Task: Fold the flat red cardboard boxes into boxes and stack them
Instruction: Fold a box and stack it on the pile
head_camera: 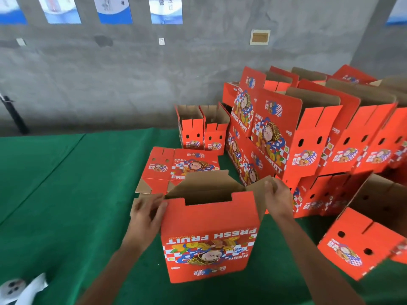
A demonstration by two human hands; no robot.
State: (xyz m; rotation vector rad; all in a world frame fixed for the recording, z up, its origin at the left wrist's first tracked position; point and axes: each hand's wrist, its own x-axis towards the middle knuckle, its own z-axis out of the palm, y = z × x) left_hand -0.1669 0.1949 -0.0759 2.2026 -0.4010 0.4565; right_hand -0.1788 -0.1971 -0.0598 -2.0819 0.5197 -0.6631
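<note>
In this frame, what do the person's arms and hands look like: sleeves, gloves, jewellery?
Both forearms are bare up to the frame edge, with no sleeves in view. The left hand and right hand wear no gloves; no rings, watch or wristband show.

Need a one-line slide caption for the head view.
Left hand and right hand grip side flaps of an upside-down red box on green table, folded boxes stacked right.
</note>
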